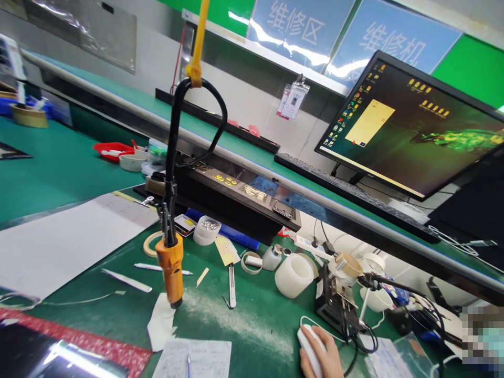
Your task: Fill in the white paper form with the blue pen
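My right hand (329, 358) is at the lower right edge of the view, its fingers curled over a white computer mouse (311, 350) on the green bench mat. The mouse's white cable loops behind it toward a black soldering-iron stand (334, 304). My left hand is out of view. Up on the shelf, a tilted monitor (417, 126) shows a desktop with a small yellow window (370, 123). A keyboard (346, 191) lies on the shelf in front of it.
An orange electric screwdriver (171, 270) hangs over the bench from a yellow strap. Around it lie tweezers (126, 280), a utility knife (232, 286), a printed sheet (195, 359) and white rolls (294, 275). Another person is partly visible at right.
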